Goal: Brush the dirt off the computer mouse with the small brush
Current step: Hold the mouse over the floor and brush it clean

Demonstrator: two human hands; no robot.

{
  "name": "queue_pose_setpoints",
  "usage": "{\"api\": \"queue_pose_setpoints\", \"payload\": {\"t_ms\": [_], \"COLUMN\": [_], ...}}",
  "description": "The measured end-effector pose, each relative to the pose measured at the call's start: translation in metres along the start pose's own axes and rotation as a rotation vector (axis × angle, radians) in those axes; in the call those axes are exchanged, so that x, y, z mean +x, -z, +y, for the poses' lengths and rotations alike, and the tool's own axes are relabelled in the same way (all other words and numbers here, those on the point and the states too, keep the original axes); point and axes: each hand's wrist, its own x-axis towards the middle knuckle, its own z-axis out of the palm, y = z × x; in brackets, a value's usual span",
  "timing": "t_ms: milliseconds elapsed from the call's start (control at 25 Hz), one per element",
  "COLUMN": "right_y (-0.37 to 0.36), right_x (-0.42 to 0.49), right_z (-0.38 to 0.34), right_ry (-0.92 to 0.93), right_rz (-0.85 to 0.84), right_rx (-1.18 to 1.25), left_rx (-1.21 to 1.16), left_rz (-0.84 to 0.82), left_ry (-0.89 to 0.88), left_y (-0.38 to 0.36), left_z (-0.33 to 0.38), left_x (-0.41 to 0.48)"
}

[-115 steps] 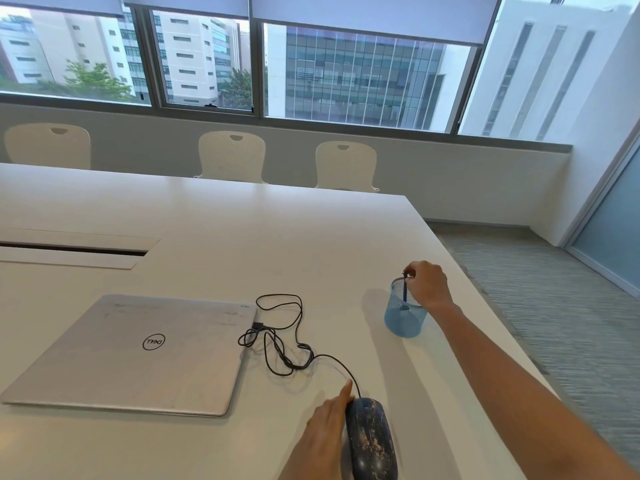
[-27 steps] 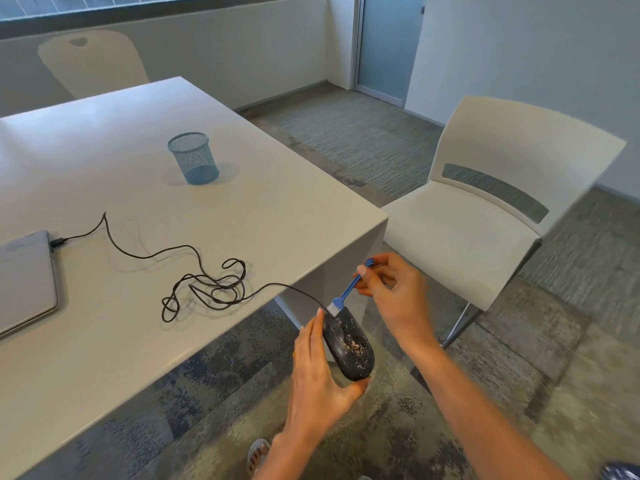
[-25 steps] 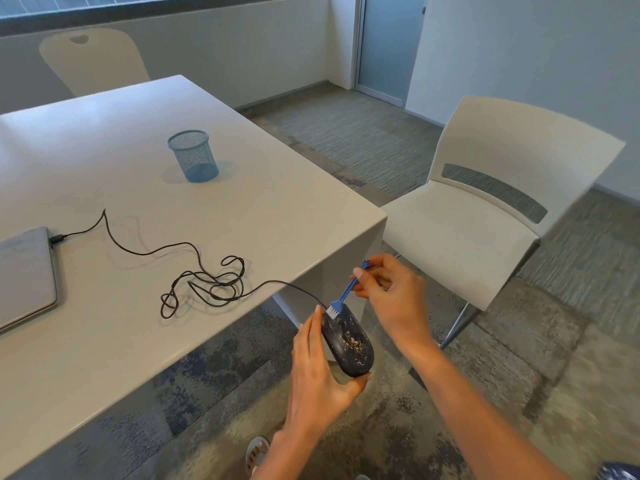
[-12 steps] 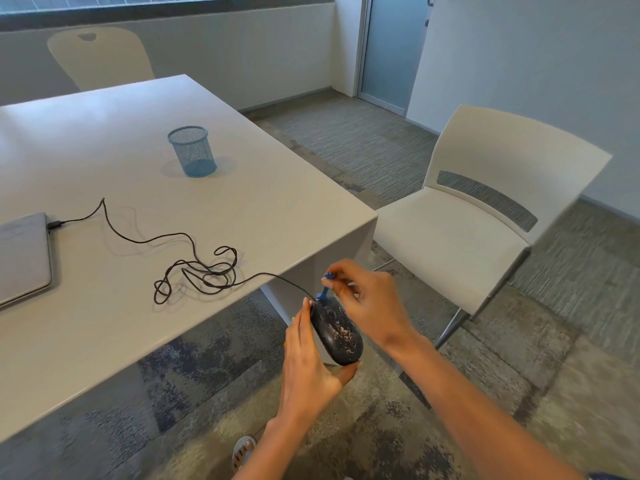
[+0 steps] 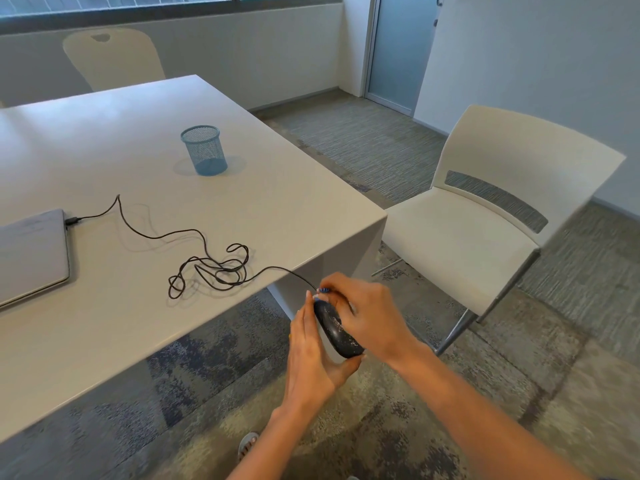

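Note:
The dark computer mouse point(image 5: 335, 330), speckled with pale dirt, is held off the table corner, above the carpet. My left hand point(image 5: 311, 355) cups it from the left and below. My right hand point(image 5: 367, 317) lies across its right side, fingers pinched on the small blue brush point(image 5: 323, 290). Only the brush's blue end shows at the mouse's front; the rest is hidden under my fingers. The mouse's black cable point(image 5: 211, 268) runs in loose loops over the table to the laptop point(image 5: 31, 251).
A blue mesh pen cup point(image 5: 204, 150) stands on the white table point(image 5: 138, 188). A white chair point(image 5: 485, 216) sits to the right of the table corner, another chair point(image 5: 114, 57) at the far side. Patterned carpet lies below my hands.
My right hand came down onto the mouse, so the brush that stood out above it is now mostly hidden. Earlier still, that hand was at the pen cup with the mouse on the table.

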Motion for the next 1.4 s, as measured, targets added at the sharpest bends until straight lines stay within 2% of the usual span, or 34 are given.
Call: {"api": "queue_pose_setpoints", "payload": {"t_ms": [120,280,520,760,1160,1280,1400], "right_y": [0.006,0.026,0.028,0.009,0.034,0.041,0.047], "right_x": [-0.019,-0.036,0.001,0.012,-0.059,-0.071,-0.067], "right_z": [-0.002,-0.001,0.006,0.009,0.015,0.016,0.017], "right_ry": [0.014,0.075,0.019,0.07,0.123,0.071,-0.009], "right_rz": [-0.085,-0.179,0.02,-0.104,-0.179,-0.166,-0.061], "right_rx": [0.047,0.031,0.091,-0.013,-0.122,-0.075,0.023], "left_rx": [-0.054,0.026,0.057,0.078,0.06,0.081,0.088], "left_rz": [0.0,-0.004,-0.002,0.002,-0.003,0.016,0.03], "left_ry": [0.005,-0.023,-0.029,-0.038,-0.012,-0.014,-0.027], "left_y": [0.003,0.002,0.0,0.002,0.004,0.004,0.005], "left_z": [-0.007,-0.013,-0.012,-0.008,-0.013,-0.01,-0.008], "left_x": [0.0,0.0,-0.001,-0.001,-0.003,-0.001,-0.001]}}
